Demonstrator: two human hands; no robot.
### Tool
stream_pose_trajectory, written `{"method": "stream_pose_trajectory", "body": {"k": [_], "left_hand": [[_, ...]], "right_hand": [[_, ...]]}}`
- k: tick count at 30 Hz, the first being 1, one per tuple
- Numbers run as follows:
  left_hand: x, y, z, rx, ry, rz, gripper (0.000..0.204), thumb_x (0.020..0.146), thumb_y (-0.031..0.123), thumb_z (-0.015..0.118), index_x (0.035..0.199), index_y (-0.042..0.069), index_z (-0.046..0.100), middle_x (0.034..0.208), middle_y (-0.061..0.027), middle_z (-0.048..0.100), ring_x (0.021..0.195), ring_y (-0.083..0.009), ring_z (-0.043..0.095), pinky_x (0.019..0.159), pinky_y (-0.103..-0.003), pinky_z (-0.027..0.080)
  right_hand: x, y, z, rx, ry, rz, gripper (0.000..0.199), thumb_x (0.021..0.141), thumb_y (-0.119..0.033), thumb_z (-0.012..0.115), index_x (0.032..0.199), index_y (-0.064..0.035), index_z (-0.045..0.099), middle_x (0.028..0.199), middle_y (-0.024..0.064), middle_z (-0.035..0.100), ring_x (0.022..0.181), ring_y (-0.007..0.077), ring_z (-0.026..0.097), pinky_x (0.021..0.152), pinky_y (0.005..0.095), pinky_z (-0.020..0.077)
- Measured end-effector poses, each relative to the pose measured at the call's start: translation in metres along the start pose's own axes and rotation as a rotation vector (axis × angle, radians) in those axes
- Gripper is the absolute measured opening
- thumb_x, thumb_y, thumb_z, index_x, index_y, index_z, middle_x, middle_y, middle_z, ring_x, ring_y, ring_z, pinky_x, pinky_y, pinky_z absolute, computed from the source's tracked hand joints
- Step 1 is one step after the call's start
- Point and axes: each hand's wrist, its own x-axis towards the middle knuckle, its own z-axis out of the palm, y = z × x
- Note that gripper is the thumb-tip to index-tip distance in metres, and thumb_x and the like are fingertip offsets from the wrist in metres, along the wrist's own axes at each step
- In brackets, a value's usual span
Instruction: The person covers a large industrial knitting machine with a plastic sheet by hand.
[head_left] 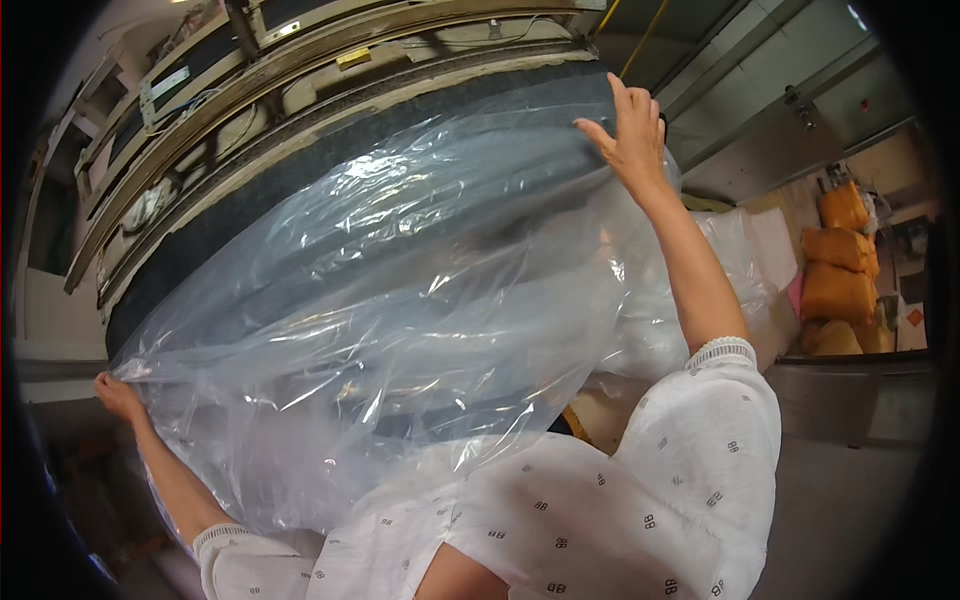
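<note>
The left hand (121, 398) pinches the clear plastic sheet (430, 265) at its left end, where the folds draw together to a point. The right hand (634, 140) is unclenched at the far right, thumb and fingers spread and grasping nothing; whether its palm presses on the film is hard to tell from this angle. Between the hands the sheet lies wrinkled over a dark table (188, 243), its near side hanging close to the white shirt (560, 510). With only the left end pinched, a hard pull there could skew the film or drag its right end leftward, and the loose folds could set as creases. The near side might snag on the shirt if the person leans in. Beyond the table's far edge runs a metal frame (290, 95), which could catch film pushed too far. More crumpled plastic (735, 252) lies to the right, with orange bundles (838, 290) farther right.
</note>
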Motion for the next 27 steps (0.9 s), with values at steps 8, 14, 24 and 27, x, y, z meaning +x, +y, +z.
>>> {"method": "stream_pose_trajectory", "body": {"k": [8,14,24,27], "left_hand": [[0.005,0.021,-0.016,-0.083,-0.057,-0.153,0.022,0.089,0.018,0.047,0.102,0.003,0.056,0.101,-0.0153,0.059,0.094,-0.0297,0.055,0.082,-0.034,0.042],[0.026,-0.077,-0.091,-1.228,-0.28,-0.646,0.033,0.087,0.02,0.056,0.115,0.003,0.05,0.107,-0.0085,0.056,0.097,-0.019,0.053,0.087,-0.03,0.041],[-0.031,-0.094,-0.246,-1.044,-0.613,-0.629,0.044,0.087,0.025,0.056,0.123,0.005,0.042,0.116,-0.0062,0.052,0.108,-0.0156,0.048,0.093,-0.031,0.037],[-0.032,-0.05,-0.23,-0.94,-0.524,-0.641,0.044,0.086,0.027,0.058,0.122,0.007,0.046,0.116,-0.0031,0.053,0.108,-0.0139,0.048,0.092,-0.028,0.036]], "right_hand": [[0.047,0.02,0.031,0.582,-0.421,0.204,0.022,0.078,-0.027,0.06,0.076,-0.0055,0.063,0.064,0.0032,0.057,0.065,0.0209,0.053,0.062,0.0344,0.04],[0.057,0.0,0.068,0.316,-0.563,0.192,0.035,0.072,-0.044,0.057,0.065,-0.0098,0.059,0.06,0.0065,0.056,0.06,0.0213,0.054,0.059,0.035,0.0418],[0.062,0.01,0.089,0.558,-0.398,0.073,0.021,0.071,-0.027,0.064,0.077,-0.0073,0.061,0.072,0.0019,0.057,0.069,0.0151,0.054,0.064,0.0298,0.0428],[0.076,0.025,0.091,0.72,-0.401,-0.178,0.014,0.073,-0.017,0.063,0.076,-0.0028,0.062,0.075,0.0017,0.06,0.071,0.0101,0.054,0.065,0.0249,0.0433]]}}
